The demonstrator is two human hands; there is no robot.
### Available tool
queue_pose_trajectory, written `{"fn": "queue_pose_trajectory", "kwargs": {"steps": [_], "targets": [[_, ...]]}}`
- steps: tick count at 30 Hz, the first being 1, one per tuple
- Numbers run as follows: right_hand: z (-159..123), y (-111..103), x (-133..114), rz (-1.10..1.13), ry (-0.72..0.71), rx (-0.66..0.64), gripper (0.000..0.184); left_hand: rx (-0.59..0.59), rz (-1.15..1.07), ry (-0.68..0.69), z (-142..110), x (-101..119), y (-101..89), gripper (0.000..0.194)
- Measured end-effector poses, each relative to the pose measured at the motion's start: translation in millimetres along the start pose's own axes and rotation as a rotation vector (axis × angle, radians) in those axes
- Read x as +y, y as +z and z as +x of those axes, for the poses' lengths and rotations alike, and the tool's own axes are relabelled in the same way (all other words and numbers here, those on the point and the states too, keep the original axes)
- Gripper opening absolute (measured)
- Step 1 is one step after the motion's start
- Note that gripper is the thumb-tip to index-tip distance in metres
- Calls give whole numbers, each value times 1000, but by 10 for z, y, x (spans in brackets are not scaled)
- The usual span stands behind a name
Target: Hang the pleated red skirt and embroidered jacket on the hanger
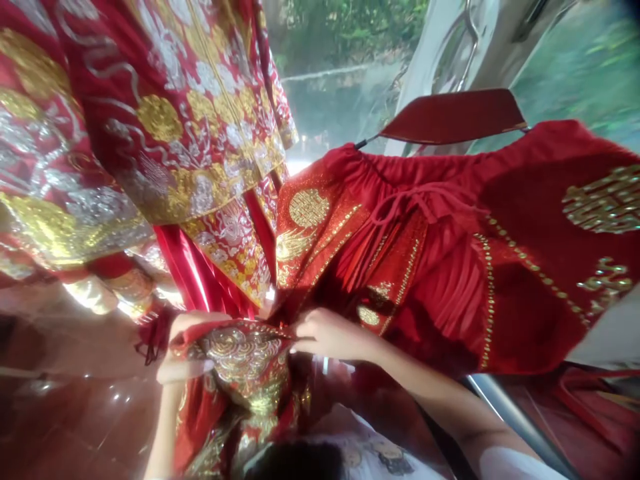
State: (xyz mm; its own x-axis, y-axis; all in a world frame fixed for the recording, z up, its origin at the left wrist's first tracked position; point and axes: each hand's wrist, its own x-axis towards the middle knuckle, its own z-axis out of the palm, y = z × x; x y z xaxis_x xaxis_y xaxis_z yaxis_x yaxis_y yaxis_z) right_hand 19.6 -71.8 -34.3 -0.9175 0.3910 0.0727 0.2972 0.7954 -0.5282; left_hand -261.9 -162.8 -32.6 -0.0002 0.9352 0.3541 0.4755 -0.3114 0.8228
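Observation:
My left hand [187,353] grips the edge of a red garment [245,353] with gold and silver wave embroidery, its thumb lying over the front. At the other end of that edge, my right hand [327,335] pinches the fabric between thumb and fingers. Between both hands the edge is stretched, and the rest of the cloth hangs down in folds toward my lap. Just behind my right hand hangs a red skirt [445,267] with a tied drawstring waist, gold medallions and beaded lines.
A dark red hanger [455,117] with a metal hook carries the skirt in front of a window [340,100]. On the left hang heavily embroidered red jackets [200,133] in gold and silver. The reddish floor [90,413] is glossy. A metal bar [520,423] runs at lower right.

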Motion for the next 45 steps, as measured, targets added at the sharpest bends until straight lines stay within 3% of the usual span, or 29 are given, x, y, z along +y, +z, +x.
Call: {"fn": "queue_pose_trajectory", "kwargs": {"steps": [3,5,8,11,14,16,18,22,26,29,31,34,37,39,41,45], "targets": [[-55,-115,-230,-176,93,-40,33,175,-54,38,13,146,-201,42],[-78,-205,-369,-172,110,-32,32,215,-21,74,31,201,-251,34],[-107,-385,-550,-24,71,-75,33,243,74,89,74,234,-262,25],[-88,-649,-695,167,28,-80,39,446,97,77,261,266,-220,17],[66,-1022,-734,83,40,193,39,797,61,154,656,334,-116,20],[248,-1316,-649,-154,62,449,33,905,39,245,953,386,-37,20],[447,-1594,-491,-377,76,595,27,895,49,321,1196,420,15,20],[656,-1890,-265,-553,143,539,27,891,135,312,1446,396,-5,30],[453,-1851,-406,-552,128,510,32,909,96,356,1611,410,-32,20],[221,-1792,-520,-455,56,545,38,873,51,433,1885,567,76,17],[138,-1768,-533,-381,44,628,40,860,37,472,2146,742,194,19],[110,-1760,-477,-375,70,855,39,833,72,500,2537,1070,380,23],[71,-1794,-350,-530,78,1043,33,674,173,459,2766,1351,530,28],[11,-1827,-244,-626,74,1090,29,536,237,418,2803,1426,588,31],[-51,-1856,-145,-684,61,1067,28,406,242,381,2771,1386,606,32],[-119,-1942,-8,-717,1,955,27,185,68,250,2588,1104,528,34]]}}
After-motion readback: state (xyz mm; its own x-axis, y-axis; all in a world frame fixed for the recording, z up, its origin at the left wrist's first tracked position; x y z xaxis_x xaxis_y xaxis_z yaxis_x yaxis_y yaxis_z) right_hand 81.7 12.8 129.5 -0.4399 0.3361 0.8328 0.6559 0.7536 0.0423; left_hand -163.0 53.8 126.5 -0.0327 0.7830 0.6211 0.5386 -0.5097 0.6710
